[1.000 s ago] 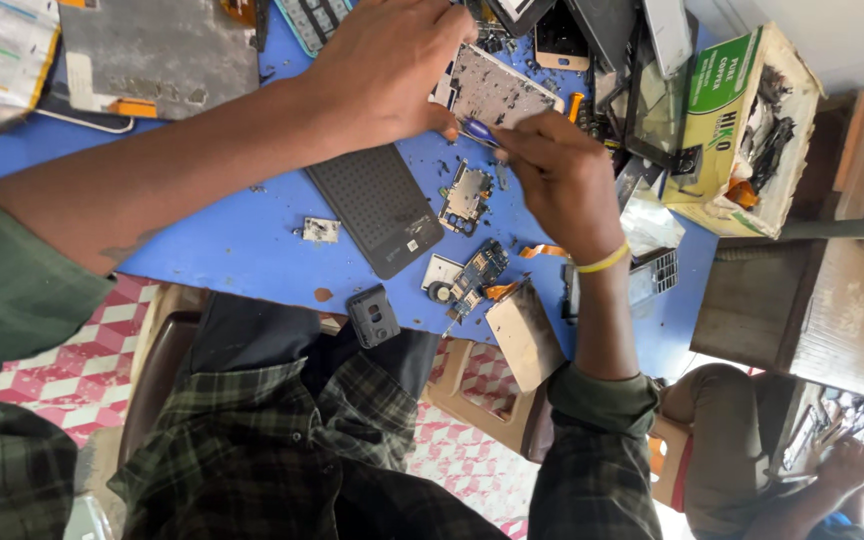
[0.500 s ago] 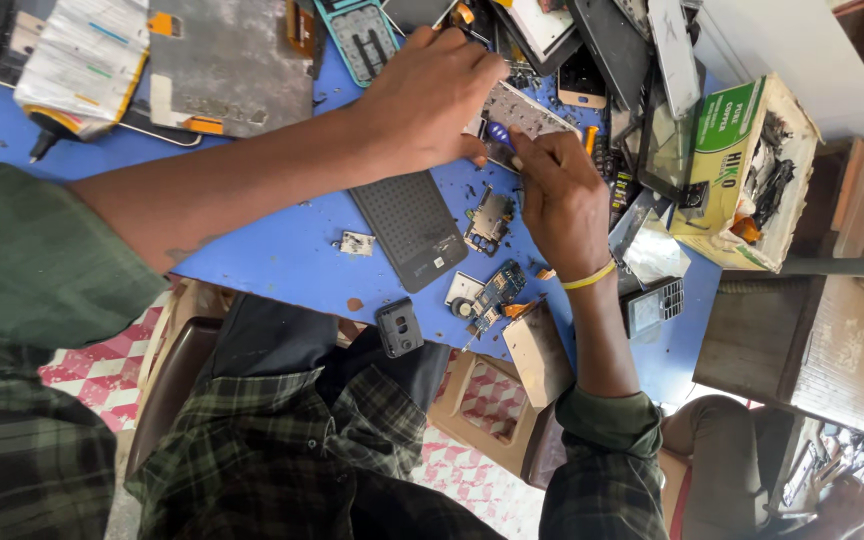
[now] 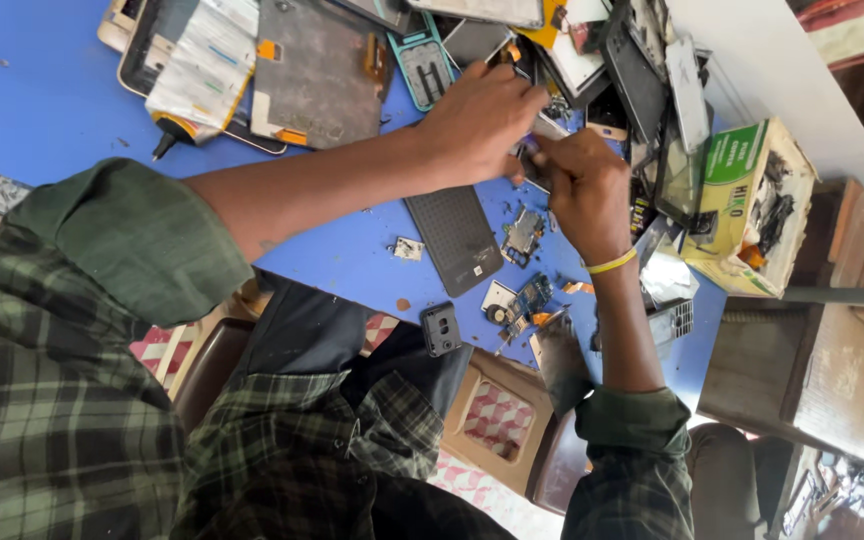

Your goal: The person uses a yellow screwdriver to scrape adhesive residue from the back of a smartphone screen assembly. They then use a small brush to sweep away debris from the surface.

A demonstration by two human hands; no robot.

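My left hand (image 3: 477, 120) reaches across the blue table (image 3: 42, 90) and closes over a small phone part (image 3: 535, 160), which is mostly hidden by the fingers. My right hand (image 3: 587, 190), with a yellow band on its wrist, is curled and pinches the same part from the near side. The two hands touch over it. Just below them lie a dark grey phone back panel (image 3: 452, 240) and a small circuit board (image 3: 524, 232).
A heap of phone screens, frames and covers (image 3: 592, 50) fills the far side. A green and yellow box (image 3: 752, 200) stands at the right. More loose boards (image 3: 527, 297) and a small black module (image 3: 440, 328) lie near the table's edge. A black-tipped screwdriver (image 3: 167, 135) lies at the left.
Both hands have drawn closer together over the part. The silvery part that showed under my left hand is now almost fully covered. The view has shifted.
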